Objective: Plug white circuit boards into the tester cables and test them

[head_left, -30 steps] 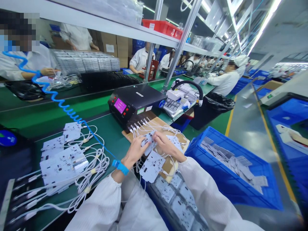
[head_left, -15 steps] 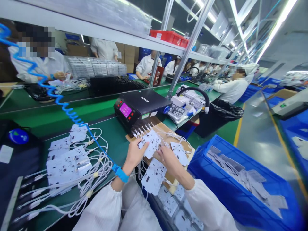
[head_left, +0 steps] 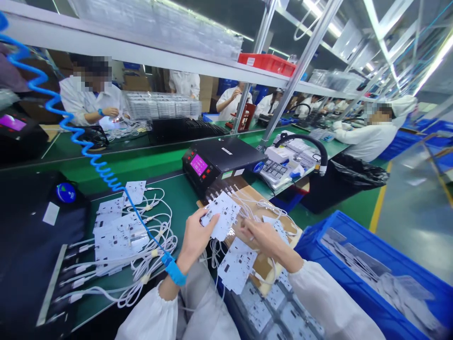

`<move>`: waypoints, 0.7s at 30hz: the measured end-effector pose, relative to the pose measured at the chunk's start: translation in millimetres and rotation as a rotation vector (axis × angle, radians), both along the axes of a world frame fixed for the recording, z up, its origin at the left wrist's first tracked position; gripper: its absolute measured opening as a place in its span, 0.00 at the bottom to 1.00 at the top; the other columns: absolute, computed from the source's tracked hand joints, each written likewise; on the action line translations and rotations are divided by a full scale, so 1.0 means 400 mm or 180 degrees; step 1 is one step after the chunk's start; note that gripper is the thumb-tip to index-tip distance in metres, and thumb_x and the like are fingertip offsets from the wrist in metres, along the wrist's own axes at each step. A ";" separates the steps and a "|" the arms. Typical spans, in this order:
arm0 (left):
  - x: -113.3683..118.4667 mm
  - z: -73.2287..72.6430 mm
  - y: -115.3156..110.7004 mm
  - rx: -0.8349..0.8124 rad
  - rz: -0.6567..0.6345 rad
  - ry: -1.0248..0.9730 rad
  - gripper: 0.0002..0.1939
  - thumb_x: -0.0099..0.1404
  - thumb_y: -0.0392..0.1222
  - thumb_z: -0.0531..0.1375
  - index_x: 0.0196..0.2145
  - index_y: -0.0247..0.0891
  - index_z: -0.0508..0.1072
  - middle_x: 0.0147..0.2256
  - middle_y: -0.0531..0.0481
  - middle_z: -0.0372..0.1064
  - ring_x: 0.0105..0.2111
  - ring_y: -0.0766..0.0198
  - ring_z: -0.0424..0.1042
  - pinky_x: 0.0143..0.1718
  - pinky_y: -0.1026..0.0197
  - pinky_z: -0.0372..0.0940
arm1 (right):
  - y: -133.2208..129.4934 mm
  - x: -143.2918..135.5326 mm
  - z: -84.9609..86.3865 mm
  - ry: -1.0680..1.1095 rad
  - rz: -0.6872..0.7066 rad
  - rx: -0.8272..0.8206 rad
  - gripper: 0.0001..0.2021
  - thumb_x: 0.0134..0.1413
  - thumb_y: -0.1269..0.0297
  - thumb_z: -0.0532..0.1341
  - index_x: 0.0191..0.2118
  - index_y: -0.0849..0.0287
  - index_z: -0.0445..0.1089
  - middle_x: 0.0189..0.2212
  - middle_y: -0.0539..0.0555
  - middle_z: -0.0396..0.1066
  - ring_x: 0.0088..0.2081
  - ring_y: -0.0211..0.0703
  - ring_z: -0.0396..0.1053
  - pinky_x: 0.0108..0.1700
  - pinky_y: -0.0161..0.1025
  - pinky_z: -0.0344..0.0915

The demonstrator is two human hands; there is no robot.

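Note:
My left hand [head_left: 194,238], with a blue wrist strap [head_left: 174,270], grips a white circuit board [head_left: 223,216] by its left edge, thumb on top. Just right of that board, my right hand [head_left: 264,238] has its fingers pinched together; whatever is between them is too small to tell. Below the hands lies another white circuit board [head_left: 238,265] with a cable at its edge. A further board [head_left: 276,227] rests partly behind my right hand on the brown cardboard [head_left: 253,193]. White cables [head_left: 247,208] run from there to a black tester [head_left: 226,156] with a lit pink screen.
Several cabled boards [head_left: 118,241] lie on the green bench at left, beside another black box [head_left: 31,222]. A coiled blue cord [head_left: 88,151] hangs across the left. At right stands a blue bin [head_left: 318,236] with grey-white pieces. A tray of boards [head_left: 279,307] sits below my hands. Co-workers sit opposite.
The view has swung left, so everything appears farther right. My right hand has drawn slightly away from the held board's edge. My left hand keeps its hold on the board.

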State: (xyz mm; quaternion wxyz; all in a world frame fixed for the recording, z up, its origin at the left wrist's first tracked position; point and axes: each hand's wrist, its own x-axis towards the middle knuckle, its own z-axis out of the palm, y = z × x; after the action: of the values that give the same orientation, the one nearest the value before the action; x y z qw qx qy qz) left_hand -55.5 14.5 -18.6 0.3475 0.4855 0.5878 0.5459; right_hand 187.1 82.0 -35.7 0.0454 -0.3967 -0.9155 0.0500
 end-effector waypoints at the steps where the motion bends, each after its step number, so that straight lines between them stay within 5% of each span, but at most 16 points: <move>1: -0.003 -0.001 -0.004 0.0021 0.0027 0.0082 0.18 0.66 0.54 0.64 0.39 0.35 0.80 0.38 0.45 0.79 0.38 0.57 0.75 0.40 0.59 0.67 | -0.013 -0.007 0.001 -0.0096 0.0220 -0.0001 0.19 0.75 0.48 0.52 0.42 0.56 0.71 0.34 0.56 0.78 0.33 0.46 0.76 0.33 0.39 0.60; 4: 0.000 -0.010 -0.009 0.0138 0.0129 0.0366 0.13 0.66 0.50 0.63 0.37 0.37 0.80 0.39 0.46 0.78 0.38 0.57 0.74 0.44 0.57 0.67 | -0.059 -0.035 -0.004 -0.0530 0.0705 -0.0027 0.22 0.68 0.41 0.59 0.40 0.58 0.71 0.36 0.57 0.77 0.35 0.48 0.75 0.31 0.39 0.56; 8: 0.022 -0.031 -0.004 0.0306 0.0085 0.0650 0.09 0.68 0.46 0.63 0.38 0.38 0.79 0.39 0.47 0.77 0.39 0.58 0.75 0.44 0.58 0.66 | -0.080 -0.046 -0.013 -0.0916 0.0913 -0.0143 0.08 0.72 0.61 0.59 0.43 0.58 0.72 0.36 0.56 0.77 0.36 0.46 0.75 0.31 0.40 0.54; 15: 0.059 -0.055 -0.002 0.0308 -0.0197 0.0735 0.08 0.68 0.45 0.63 0.36 0.38 0.78 0.37 0.47 0.77 0.39 0.57 0.75 0.44 0.57 0.66 | -0.029 0.043 0.028 0.0521 0.0477 -0.0279 0.17 0.77 0.54 0.48 0.39 0.55 0.67 0.34 0.53 0.73 0.33 0.41 0.70 0.35 0.39 0.59; 21: 0.088 -0.057 -0.014 -0.0007 -0.0433 0.0425 0.17 0.68 0.55 0.62 0.34 0.38 0.79 0.35 0.47 0.77 0.35 0.58 0.74 0.42 0.58 0.66 | -0.024 0.052 0.027 0.0985 0.0236 -0.0315 0.17 0.76 0.53 0.48 0.37 0.54 0.65 0.35 0.53 0.70 0.35 0.43 0.69 0.40 0.40 0.65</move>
State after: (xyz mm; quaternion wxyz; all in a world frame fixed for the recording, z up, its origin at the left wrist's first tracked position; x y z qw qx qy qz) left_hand -20.1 8.9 -41.5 0.3444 0.5592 0.5759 0.4868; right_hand 208.0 72.3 -24.9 0.1643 -0.3519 -0.9080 0.1572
